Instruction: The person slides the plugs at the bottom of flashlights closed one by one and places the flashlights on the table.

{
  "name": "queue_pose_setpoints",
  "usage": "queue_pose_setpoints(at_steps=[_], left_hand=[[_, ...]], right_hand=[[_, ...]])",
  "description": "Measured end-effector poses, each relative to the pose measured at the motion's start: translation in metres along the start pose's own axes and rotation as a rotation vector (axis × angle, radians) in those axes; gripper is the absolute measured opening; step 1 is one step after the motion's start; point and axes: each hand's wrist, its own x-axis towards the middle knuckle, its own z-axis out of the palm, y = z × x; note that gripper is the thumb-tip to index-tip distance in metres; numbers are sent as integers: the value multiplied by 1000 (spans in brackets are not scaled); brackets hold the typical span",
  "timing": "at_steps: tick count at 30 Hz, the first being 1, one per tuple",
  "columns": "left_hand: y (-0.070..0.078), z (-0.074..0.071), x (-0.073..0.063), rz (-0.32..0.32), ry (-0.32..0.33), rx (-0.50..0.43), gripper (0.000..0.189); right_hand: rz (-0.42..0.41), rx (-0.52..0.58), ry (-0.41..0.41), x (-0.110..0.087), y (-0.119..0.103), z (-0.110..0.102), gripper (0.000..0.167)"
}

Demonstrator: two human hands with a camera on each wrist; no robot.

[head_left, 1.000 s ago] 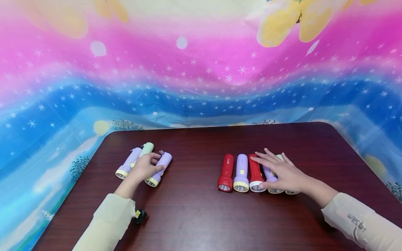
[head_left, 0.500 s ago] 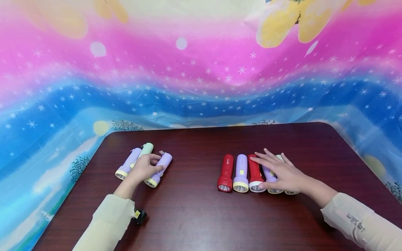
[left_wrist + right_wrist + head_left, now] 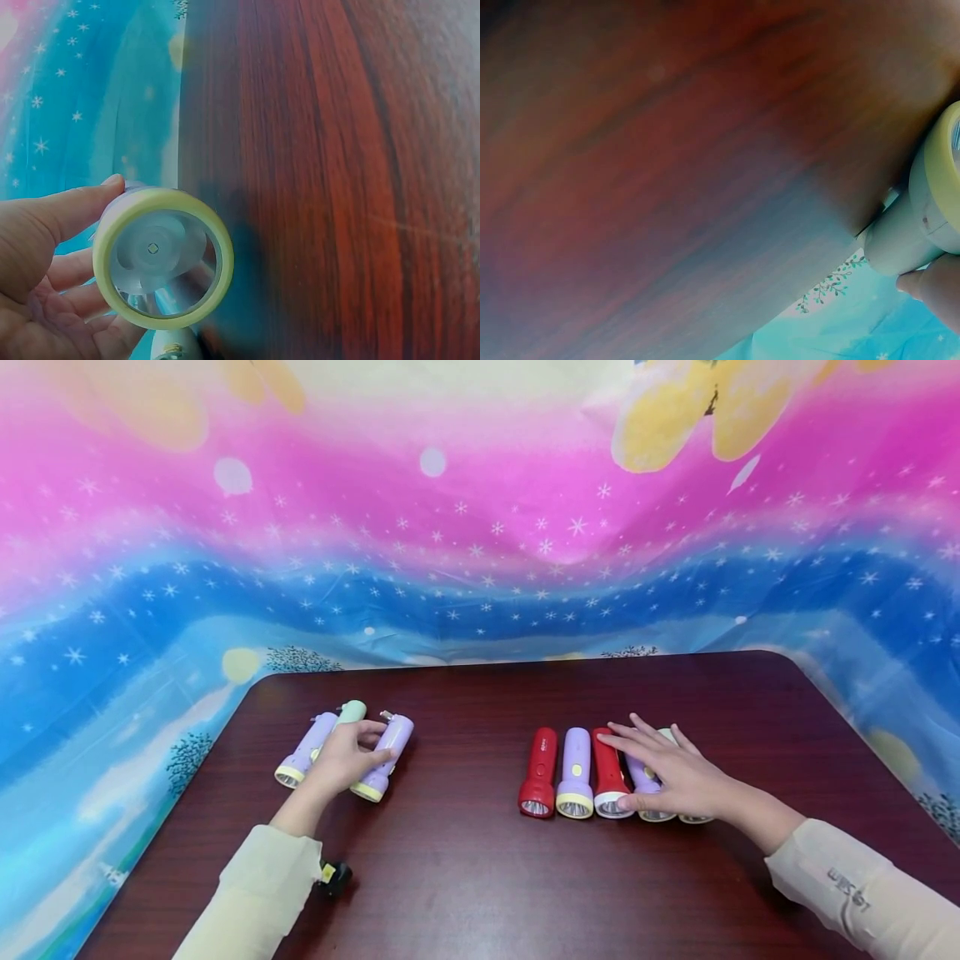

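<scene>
My left hand [image 3: 341, 762] holds a purple flashlight [image 3: 399, 737] between thumb and fingers, at the right of a small group. Its yellow-rimmed lens [image 3: 154, 251] faces the left wrist camera. Just left of it lie a pale green flashlight [image 3: 352, 713], partly behind the hand, and another purple flashlight [image 3: 311, 745]. My right hand [image 3: 682, 783] spreads its fingers over the right end of a row of flashlights. Under it are a red flashlight with a white head [image 3: 609, 762], a purple flashlight [image 3: 639, 773] and a pale green flashlight [image 3: 900, 236], the last two largely covered.
The row continues leftward with a purple flashlight [image 3: 576, 768] and an all-red flashlight [image 3: 540, 768]. Everything lies on a dark reddish wood table [image 3: 465, 877]. A patterned cloth backdrop [image 3: 465, 543] hangs behind and around it.
The purple flashlight in my left hand has shifted slightly up and right, away from the green one. My right hand stays where it was.
</scene>
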Motion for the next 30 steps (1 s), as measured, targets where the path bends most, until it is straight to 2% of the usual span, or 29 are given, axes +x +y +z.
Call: queue_pose_setpoints(at_steps=[8,16,30], left_hand=[[8,1,1,51,36,-23,49],[15,3,-4,46,52,-50,51],[27,10,-6,52,106,-133,51]], right_hand=[[3,6,0,0,-1,-1,88],[4,12,-6,-1,0,1,87],[-10,1,6,-1,0,0,87]])
